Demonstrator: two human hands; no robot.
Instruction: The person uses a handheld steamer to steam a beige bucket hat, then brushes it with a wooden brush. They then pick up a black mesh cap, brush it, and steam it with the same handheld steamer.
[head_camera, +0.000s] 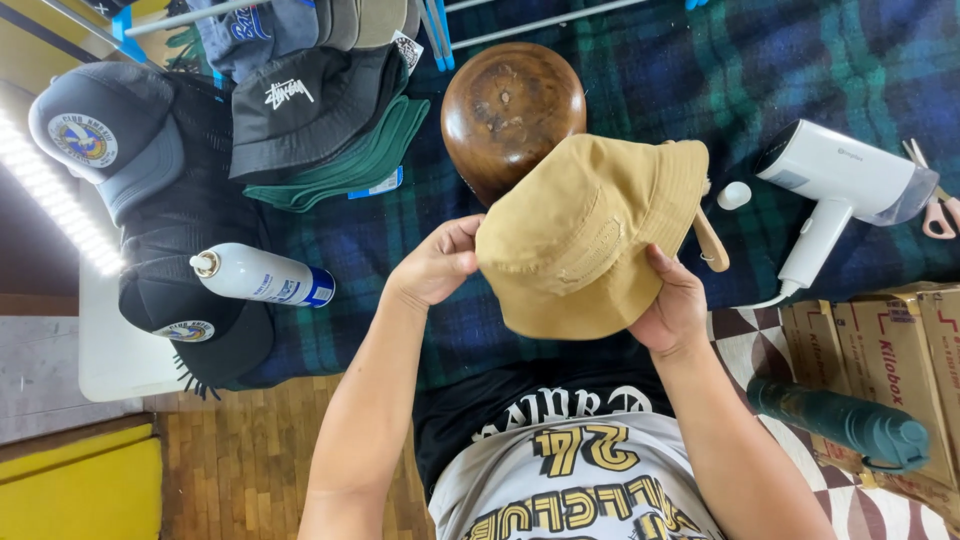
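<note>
Currently both mine on the tan bucket hat (585, 235): left hand (435, 265) pinching brim, right hand (675, 310) cupping underneath. Soft, light fabric; best held by the brim.

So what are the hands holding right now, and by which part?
Both hold the tan bucket hat by its brim: the left hand pinches the left edge, the right hand grips the lower right edge.
</note>
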